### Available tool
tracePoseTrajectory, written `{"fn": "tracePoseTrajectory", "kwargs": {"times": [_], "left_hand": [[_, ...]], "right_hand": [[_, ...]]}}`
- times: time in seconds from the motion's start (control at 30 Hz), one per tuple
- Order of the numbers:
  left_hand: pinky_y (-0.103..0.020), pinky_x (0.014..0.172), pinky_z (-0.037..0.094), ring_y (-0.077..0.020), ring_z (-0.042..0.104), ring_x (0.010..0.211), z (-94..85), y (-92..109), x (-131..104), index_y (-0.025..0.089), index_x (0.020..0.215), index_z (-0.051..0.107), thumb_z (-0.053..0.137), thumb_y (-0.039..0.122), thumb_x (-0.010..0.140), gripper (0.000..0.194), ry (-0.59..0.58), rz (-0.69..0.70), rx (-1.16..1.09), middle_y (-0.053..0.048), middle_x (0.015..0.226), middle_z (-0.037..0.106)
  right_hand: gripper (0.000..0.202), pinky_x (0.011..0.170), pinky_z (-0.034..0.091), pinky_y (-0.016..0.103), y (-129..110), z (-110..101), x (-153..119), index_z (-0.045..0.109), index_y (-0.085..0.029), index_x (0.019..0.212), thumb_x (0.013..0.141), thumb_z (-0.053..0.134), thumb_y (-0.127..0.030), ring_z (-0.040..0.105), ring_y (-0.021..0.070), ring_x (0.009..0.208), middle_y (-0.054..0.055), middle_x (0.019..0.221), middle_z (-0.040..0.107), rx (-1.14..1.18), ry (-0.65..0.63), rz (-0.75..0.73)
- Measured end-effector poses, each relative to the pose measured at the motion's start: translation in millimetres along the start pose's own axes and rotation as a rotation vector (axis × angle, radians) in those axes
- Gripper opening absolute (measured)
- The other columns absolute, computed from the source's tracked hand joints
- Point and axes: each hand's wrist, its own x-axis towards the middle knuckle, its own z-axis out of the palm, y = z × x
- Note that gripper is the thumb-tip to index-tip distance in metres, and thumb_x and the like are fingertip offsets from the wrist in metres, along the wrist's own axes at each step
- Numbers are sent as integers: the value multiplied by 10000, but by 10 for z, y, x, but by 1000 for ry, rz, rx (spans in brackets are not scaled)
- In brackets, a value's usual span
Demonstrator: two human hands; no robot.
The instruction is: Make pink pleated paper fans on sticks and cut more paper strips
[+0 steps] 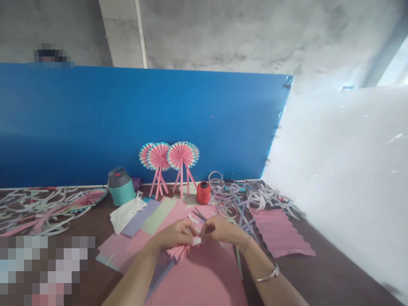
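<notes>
In my left hand (172, 235) is a pleated pink paper (178, 252), its folds gathered together under the closed fingers. A small white piece (196, 241) shows at the end of the folds, between my two hands. My right hand (221, 229) is right beside it with thumb and fingers pinched; whatever lies between those fingertips is too small to make out. Under both hands lies a large pink sheet (204, 276). Scissors (200, 215) rest just beyond my fingers, with a red thread cone (203, 193) behind them.
Round pink paper fans (182, 155) on stick legs lean against a blue partition (207, 106). A teal jug (121, 189), a white cloth (127, 213), coloured sheets (159, 216), tangled paper strips (236, 199) and a rippled pink sheet (282, 233) surround the work. A white wall (344, 170) bounds the right.
</notes>
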Motion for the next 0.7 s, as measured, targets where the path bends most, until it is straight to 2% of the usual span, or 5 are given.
{"fn": "tracePoseTrajectory", "kwargs": {"times": [0.2, 0.37, 0.53, 0.7], "left_hand": [[-199, 454, 383, -119, 591, 488, 7, 48, -38, 156, 748, 558, 696, 212, 534, 260, -26, -16, 0, 23, 563, 635], [-199, 442, 382, -112, 572, 446, 2, 21, -39, 159, 749, 560, 671, 183, 543, 235, -67, -32, -28, 37, 541, 622], [-215, 480, 420, -120, 593, 477, -25, -26, -11, 151, 753, 560, 708, 200, 544, 261, -76, 4, -39, 19, 581, 643], [-213, 473, 410, -122, 598, 470, -55, -42, -7, 152, 772, 561, 730, 241, 565, 282, -99, 18, -38, 10, 599, 654]], "right_hand": [[169, 576, 402, 202, -1, -2, -6, 724, -167, 763, 622, 685, -251, 576, 124, 622, -4, 684, 687, -13, -54, 9], [458, 471, 331, 173, 1, -12, -17, 590, -191, 963, 534, 750, -188, 503, 88, 534, -60, 633, 608, 24, -7, 26], [363, 471, 349, 175, 14, 1, -8, 548, -187, 866, 557, 738, -183, 490, 86, 528, -62, 611, 583, 87, -10, 4], [345, 450, 341, 179, 2, -10, -22, 571, -187, 827, 540, 761, -216, 495, 93, 525, -53, 617, 575, 28, 40, 27]]}}
